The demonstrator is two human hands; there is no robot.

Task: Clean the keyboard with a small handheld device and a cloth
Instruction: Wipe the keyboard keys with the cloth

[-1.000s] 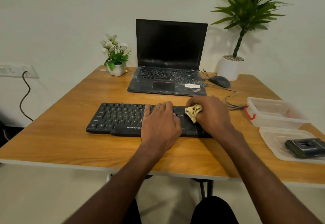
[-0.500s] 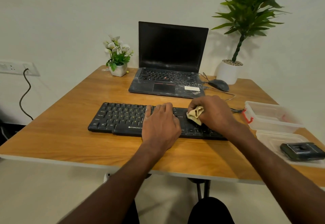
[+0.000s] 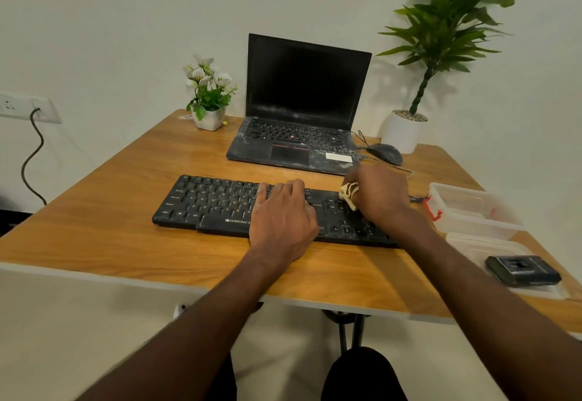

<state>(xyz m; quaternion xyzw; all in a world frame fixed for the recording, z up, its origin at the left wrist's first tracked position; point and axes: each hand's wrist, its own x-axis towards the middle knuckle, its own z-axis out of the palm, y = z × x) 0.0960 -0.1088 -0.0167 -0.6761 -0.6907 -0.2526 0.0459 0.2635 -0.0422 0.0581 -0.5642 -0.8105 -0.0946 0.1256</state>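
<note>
A black keyboard (image 3: 208, 202) lies across the middle of the wooden table. My left hand (image 3: 283, 214) rests flat on its centre, palm down with fingers spread, holding it still. My right hand (image 3: 378, 192) is closed around a small yellowish cloth (image 3: 349, 194) and presses it on the keys at the keyboard's right part. A small black handheld device (image 3: 522, 270) lies on a clear plastic lid (image 3: 491, 244) at the table's right edge, away from both hands.
A dusty open laptop (image 3: 296, 145) stands behind the keyboard, with a black mouse (image 3: 385, 153) and its cable to the right. A clear plastic box (image 3: 472, 208) sits at the right. A small flower pot (image 3: 209, 117) and a tall potted plant (image 3: 404, 129) stand at the back.
My right hand with the cloth has slid to the right and slightly back along the keyboard. My left hand stays in place on the keys.
</note>
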